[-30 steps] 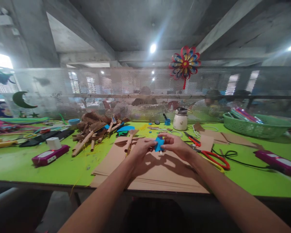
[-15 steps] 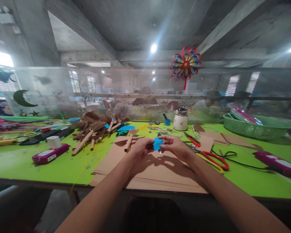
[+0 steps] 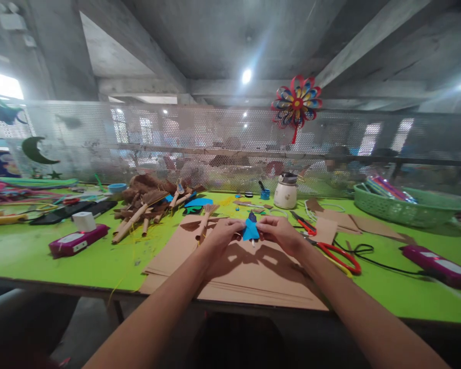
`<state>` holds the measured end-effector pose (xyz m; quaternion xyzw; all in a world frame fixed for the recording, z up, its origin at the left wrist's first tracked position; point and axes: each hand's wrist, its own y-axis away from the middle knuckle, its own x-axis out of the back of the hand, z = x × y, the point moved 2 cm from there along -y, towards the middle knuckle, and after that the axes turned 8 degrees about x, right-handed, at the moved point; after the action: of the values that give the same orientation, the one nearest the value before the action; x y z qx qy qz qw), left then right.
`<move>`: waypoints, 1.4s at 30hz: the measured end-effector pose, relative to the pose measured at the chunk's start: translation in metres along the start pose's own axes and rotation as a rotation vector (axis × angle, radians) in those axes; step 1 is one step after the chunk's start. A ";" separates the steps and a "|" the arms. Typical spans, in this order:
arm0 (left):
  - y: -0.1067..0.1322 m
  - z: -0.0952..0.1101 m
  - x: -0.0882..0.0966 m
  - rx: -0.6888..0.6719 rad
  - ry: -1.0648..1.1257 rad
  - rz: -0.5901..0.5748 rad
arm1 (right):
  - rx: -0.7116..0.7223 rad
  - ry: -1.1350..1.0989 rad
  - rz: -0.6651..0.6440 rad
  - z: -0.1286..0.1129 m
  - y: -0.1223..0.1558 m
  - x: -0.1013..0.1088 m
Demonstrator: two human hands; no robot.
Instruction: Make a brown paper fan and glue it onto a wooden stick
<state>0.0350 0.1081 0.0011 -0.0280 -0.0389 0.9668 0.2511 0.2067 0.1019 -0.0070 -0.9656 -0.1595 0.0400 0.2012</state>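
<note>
Between my two hands, over the brown paper sheets [image 3: 253, 287], is a small blue paper piece [image 3: 250, 231] with a cape-like flare. A dark tip shows above it and a thin pale end below; what these belong to I cannot make out. My left hand [image 3: 225, 236] pinches its left edge between thumb and fingers. On the other side, my right hand [image 3: 280, 233] pinches the right edge. Left of my left hand lies a rolled brown paper stick with a fringed end [image 3: 205, 221]. Red-handled scissors [image 3: 340, 255] lie beyond my right hand.
A heap of similar brown paper sticks [image 3: 149, 205] lies left. Purple power strips [image 3: 79, 241] sit at both sides. Toward the back stand a white bottle [image 3: 286, 192], a small blue paint pot [image 3: 265, 193] and a green basket [image 3: 407, 207]. A black cord [image 3: 384, 265] crosses the right side.
The blue paper has been turned and now flares downward, with the dark tip showing above it. My right fingers have shifted from over its top to its right edge.
</note>
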 end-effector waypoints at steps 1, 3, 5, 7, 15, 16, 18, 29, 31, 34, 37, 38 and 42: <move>0.000 -0.001 0.001 0.002 0.001 -0.001 | -0.007 0.011 0.002 -0.001 0.000 0.000; -0.001 -0.002 0.002 0.009 0.012 -0.010 | -0.014 0.024 0.005 -0.002 0.000 -0.001; -0.001 -0.002 0.002 0.031 0.042 -0.012 | -0.012 0.034 0.008 -0.003 0.000 -0.002; -0.002 -0.002 0.003 0.055 0.081 0.001 | -0.004 0.042 0.011 -0.003 0.000 -0.002; -0.002 -0.004 0.004 0.104 0.201 -0.008 | 0.023 0.118 -0.001 0.001 -0.001 0.002; -0.001 -0.004 0.005 0.099 0.224 -0.012 | 0.016 0.121 0.008 0.001 -0.001 0.002; 0.000 -0.004 0.004 0.094 0.247 -0.029 | 0.010 0.130 0.021 -0.001 -0.001 0.001; -0.009 -0.013 0.008 0.030 0.029 -0.057 | 0.041 0.207 -0.016 -0.005 -0.001 -0.002; -0.010 -0.014 0.008 0.029 0.033 -0.050 | 0.032 0.208 -0.012 -0.003 -0.001 -0.001; -0.011 -0.013 0.007 0.029 0.043 -0.056 | 0.024 0.217 -0.019 0.001 -0.003 0.002; -0.010 -0.012 0.006 0.038 0.078 -0.071 | 0.012 0.227 -0.038 0.002 -0.003 0.004; -0.010 -0.011 0.006 0.040 0.091 -0.071 | 0.008 0.231 -0.042 0.002 -0.003 0.005; -0.010 -0.010 0.006 0.043 0.094 -0.054 | 0.014 0.236 -0.035 -0.004 -0.001 0.004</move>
<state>0.0351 0.1201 -0.0085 -0.0670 -0.0071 0.9578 0.2794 0.2106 0.1023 -0.0031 -0.9594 -0.1511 -0.0761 0.2258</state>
